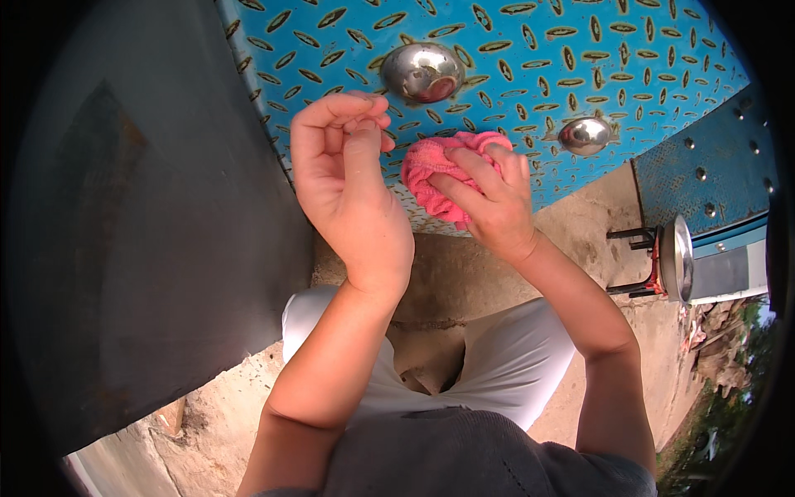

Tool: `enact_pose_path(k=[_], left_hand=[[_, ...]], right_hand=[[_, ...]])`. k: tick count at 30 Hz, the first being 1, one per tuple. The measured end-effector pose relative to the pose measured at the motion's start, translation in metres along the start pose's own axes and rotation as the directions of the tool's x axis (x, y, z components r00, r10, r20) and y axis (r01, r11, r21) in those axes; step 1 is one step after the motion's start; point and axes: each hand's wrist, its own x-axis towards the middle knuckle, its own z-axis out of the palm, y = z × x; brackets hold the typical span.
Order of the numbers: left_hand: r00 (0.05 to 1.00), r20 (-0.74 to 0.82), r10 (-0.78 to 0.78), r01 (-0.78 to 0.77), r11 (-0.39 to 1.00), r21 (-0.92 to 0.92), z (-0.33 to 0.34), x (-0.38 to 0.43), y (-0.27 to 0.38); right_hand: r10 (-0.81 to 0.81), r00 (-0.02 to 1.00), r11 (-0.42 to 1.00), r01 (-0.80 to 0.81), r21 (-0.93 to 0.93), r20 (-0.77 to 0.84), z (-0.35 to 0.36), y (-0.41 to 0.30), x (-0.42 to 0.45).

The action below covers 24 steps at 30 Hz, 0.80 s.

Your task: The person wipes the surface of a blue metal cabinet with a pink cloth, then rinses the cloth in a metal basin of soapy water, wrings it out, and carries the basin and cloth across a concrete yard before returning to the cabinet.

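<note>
My right hand (497, 199) is closed on a bunched pink cloth (435, 171), its fingers pressed into the folds. The cloth lies against a blue diamond-plate metal panel (515, 59) with worn raised marks. My left hand (354, 180) is curled, palm towards me, fingertips near the thumb, with nothing visible in it. Just above its fingertips a large shiny metal dome (422, 71) stands out from the panel. A smaller metal dome (585, 135) sits to the right of the cloth.
A dark flat panel (205, 205) fills the left side. At the right, a metal basin (677, 258) rests on a stool with black legs (633, 289), near another blue panel with studs (695, 155). Concrete floor (453, 261) lies below; dry debris (723, 348) is at the far right.
</note>
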Motion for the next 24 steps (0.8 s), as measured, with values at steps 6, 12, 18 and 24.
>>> enact_pose_path(k=[6,12,18,24], left_hand=[[0.996,-0.032,0.082,-0.082,0.997,-0.002,-0.001,0.008,0.001],[0.995,-0.091,0.048,-0.043,0.997,0.061,0.005,0.012,-0.005],[0.997,-0.078,0.03,-0.027,0.999,0.037,0.002,0.011,0.002],[0.996,-0.043,0.079,-0.079,0.997,-0.001,-0.001,0.009,0.006]], right_hand=[[0.017,0.982,0.993,-0.038,-0.111,-0.188,0.023,0.004,0.02],[-0.101,0.948,0.994,0.111,-0.016,0.301,0.12,-0.026,-0.076],[-0.089,0.951,0.992,0.056,0.117,0.295,0.094,-0.026,-0.055],[-0.014,0.997,0.994,0.021,0.103,-0.078,0.055,-0.038,0.04]])
